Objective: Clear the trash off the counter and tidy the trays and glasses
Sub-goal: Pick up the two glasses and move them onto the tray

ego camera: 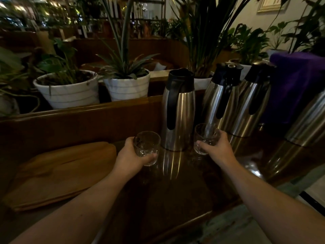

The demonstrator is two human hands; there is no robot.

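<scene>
My left hand grips a clear cut-glass tumbler from its left side, just above the dark glossy counter. My right hand holds a second clear tumbler from its right side, close to the foot of a steel jug. Both glasses are upright and look empty. A stack of wooden trays lies on the counter to the left of my left hand. No trash shows in this view.
Several steel thermos jugs with black tops stand along the back of the counter. A purple cloth-covered object sits at the right. White plant pots stand behind a wooden ledge.
</scene>
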